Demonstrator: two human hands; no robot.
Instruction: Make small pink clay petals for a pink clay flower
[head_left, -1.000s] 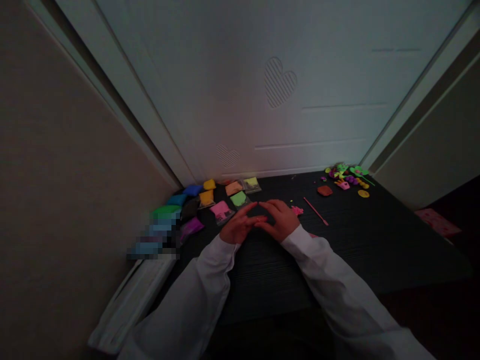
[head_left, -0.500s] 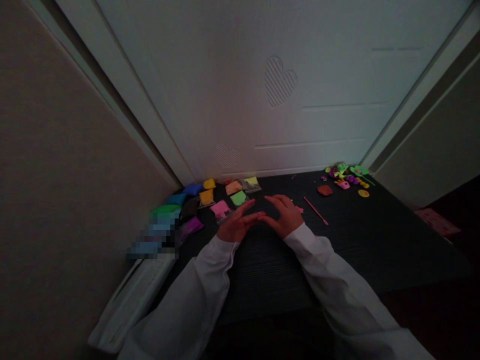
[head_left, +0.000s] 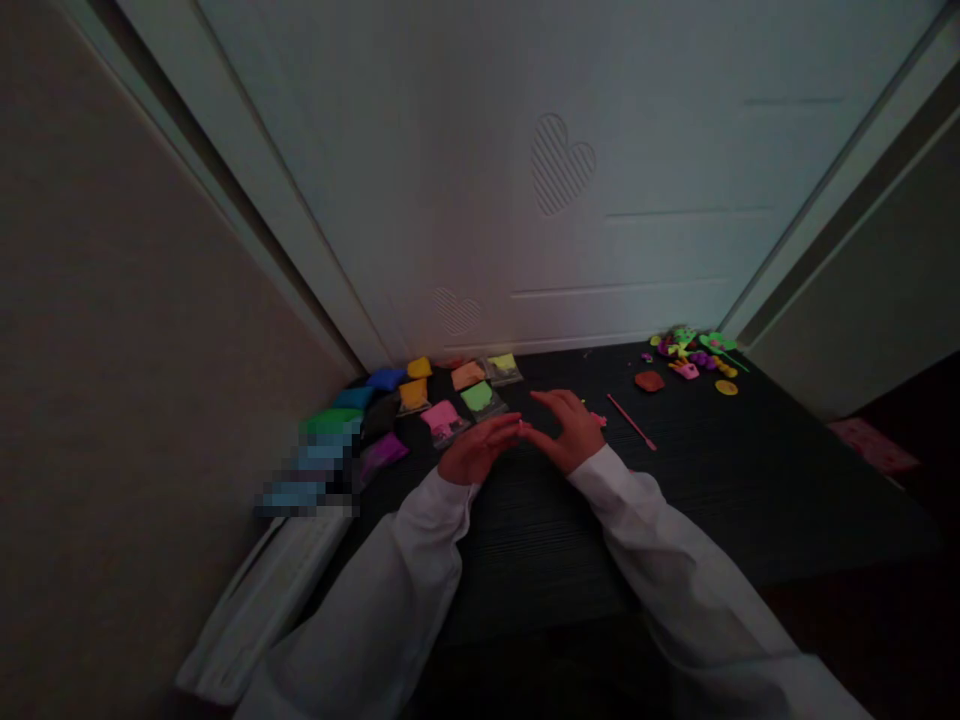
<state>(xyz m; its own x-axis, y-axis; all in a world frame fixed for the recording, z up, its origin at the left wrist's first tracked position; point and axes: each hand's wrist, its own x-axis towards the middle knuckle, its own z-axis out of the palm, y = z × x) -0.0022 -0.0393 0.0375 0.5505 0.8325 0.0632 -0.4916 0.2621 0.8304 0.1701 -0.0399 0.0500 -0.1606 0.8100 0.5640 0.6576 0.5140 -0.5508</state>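
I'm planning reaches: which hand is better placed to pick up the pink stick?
Right, probably: the pink stick lies just outward of the right hand; the left hand is farther away.

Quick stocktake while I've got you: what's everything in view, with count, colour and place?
Small bags: about a dozen, mixed colours, tabletop left
Blurred item: count unclear, bluish, left
Long object: one, whitish, near left
Stick: one, pink, right of hands
Scrap: one, pink, beside right hand
Flat lump: one, reddish, back right
Disc: one, yellow, far right
Small shapes: several, multicoloured, back-right corner
Heart patterns: two, whitish, back panel
Tabletop: one, dark, centre
Fingertip bit: one, pink, between hands
Hands: two, bare, centre
Sleeves: two, white, foreground
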